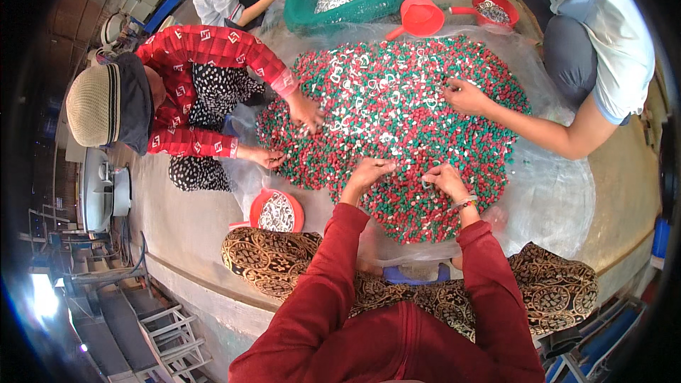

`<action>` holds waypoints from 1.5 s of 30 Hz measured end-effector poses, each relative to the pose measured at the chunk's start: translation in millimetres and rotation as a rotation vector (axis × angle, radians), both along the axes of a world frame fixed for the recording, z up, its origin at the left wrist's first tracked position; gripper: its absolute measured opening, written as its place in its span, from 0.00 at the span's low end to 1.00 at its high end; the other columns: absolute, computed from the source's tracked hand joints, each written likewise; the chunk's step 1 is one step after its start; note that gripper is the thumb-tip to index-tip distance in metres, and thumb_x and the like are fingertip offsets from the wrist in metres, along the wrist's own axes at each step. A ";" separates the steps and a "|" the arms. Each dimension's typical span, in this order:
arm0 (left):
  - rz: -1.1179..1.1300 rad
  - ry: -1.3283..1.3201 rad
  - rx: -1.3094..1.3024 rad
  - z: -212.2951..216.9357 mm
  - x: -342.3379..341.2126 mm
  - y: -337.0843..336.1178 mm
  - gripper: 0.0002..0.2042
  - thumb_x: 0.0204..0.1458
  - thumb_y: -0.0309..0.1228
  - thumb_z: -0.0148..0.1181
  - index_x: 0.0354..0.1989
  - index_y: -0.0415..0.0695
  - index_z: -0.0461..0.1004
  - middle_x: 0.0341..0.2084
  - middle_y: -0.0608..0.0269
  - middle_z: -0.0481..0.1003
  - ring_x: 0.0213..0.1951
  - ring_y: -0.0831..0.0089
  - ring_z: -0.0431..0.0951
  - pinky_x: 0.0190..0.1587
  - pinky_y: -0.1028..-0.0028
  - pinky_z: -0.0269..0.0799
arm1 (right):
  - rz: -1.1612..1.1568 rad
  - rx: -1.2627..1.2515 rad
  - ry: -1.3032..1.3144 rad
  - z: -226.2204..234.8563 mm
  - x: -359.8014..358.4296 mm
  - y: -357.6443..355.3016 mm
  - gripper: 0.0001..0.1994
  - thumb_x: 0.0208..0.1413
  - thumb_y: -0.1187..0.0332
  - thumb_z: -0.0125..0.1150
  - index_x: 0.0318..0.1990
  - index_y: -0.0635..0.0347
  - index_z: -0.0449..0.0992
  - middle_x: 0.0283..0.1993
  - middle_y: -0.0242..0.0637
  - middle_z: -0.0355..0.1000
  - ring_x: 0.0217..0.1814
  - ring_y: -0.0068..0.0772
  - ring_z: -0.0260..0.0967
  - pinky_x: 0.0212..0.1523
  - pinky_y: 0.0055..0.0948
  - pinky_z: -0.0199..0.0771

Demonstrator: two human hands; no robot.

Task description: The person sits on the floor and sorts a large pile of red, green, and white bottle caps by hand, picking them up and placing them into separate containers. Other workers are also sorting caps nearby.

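A wide heap of small red, green and white pieces [418, 206] lies spread before me, with pale ring-shaped parts [389, 85] scattered mostly over its far half. Over the near part of the heap, my left hand [369, 174] has its thumb and fingertips pinched together; what they hold, if anything, is too small to name. To its right, my right hand [448, 181] pinches a small pale ring-shaped part [426, 184] at its fingertips. Both hands are close to the pieces, a short gap apart.
Clear plastic sheeting [560, 206] lies under the heap. A red scoop with pale rings [275, 211] sits left of my knee. A green basket [347, 21], an overturned red scoop [422, 17] and another red scoop [512, 10] stand beyond. Co-workers' hands [305, 113] reach in from left and right.
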State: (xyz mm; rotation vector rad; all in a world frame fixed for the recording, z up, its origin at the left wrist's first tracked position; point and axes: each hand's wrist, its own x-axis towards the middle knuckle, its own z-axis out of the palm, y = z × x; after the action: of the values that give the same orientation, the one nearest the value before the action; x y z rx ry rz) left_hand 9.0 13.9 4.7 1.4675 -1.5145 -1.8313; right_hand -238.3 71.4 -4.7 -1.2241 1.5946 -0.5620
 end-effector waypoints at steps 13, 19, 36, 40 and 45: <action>0.761 0.783 0.482 -20.4 -115.6 25.0 0.22 0.59 0.50 0.46 0.45 0.40 0.67 0.39 0.58 0.72 0.44 0.68 0.71 0.51 0.66 0.67 | -0.542 -0.536 0.127 43.6 40.8 8.7 0.18 0.59 0.63 0.51 0.55 0.60 0.68 0.53 0.50 0.64 0.56 0.48 0.60 0.57 0.39 0.60; 0.943 1.324 0.559 -26.3 -124.4 1.6 0.12 0.56 0.38 0.54 0.27 0.43 0.67 0.24 0.60 0.68 0.21 0.74 0.63 0.20 0.81 0.59 | -1.192 -0.354 -0.772 53.8 24.7 2.8 0.18 0.62 0.65 0.45 0.58 0.58 0.63 0.46 0.39 0.65 0.42 0.29 0.66 0.39 0.30 0.71; 0.308 0.470 0.045 67.5 -144.4 9.0 0.17 0.60 0.39 0.48 0.46 0.37 0.71 0.36 0.61 0.74 0.35 0.74 0.74 0.36 0.76 0.70 | -1.163 -0.004 -1.490 11.8 19.9 2.1 0.23 0.59 0.48 0.45 0.52 0.54 0.68 0.42 0.34 0.68 0.43 0.31 0.65 0.46 0.35 0.66; -0.035 0.036 -0.673 96.5 -150.6 12.8 0.15 0.60 0.37 0.48 0.45 0.38 0.72 0.38 0.60 0.75 0.37 0.72 0.76 0.41 0.74 0.71 | -1.044 -0.174 -1.621 36.4 19.0 -8.5 0.26 0.60 0.46 0.41 0.55 0.56 0.66 0.49 0.41 0.69 0.48 0.36 0.66 0.50 0.39 0.65; 0.343 0.204 -0.449 102.2 -105.3 20.7 0.13 0.60 0.34 0.49 0.39 0.37 0.75 0.32 0.60 0.77 0.35 0.75 0.75 0.40 0.73 0.70 | -0.856 -0.095 -1.816 24.4 17.9 -13.8 0.17 0.62 0.60 0.46 0.52 0.60 0.69 0.43 0.42 0.69 0.40 0.32 0.65 0.32 0.25 0.67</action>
State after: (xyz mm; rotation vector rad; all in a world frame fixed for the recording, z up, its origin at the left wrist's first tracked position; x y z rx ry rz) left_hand -96.3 34.6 106.9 1.1937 -1.3598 -1.2940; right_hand -220.4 57.6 19.7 0.2779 0.3230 -1.6196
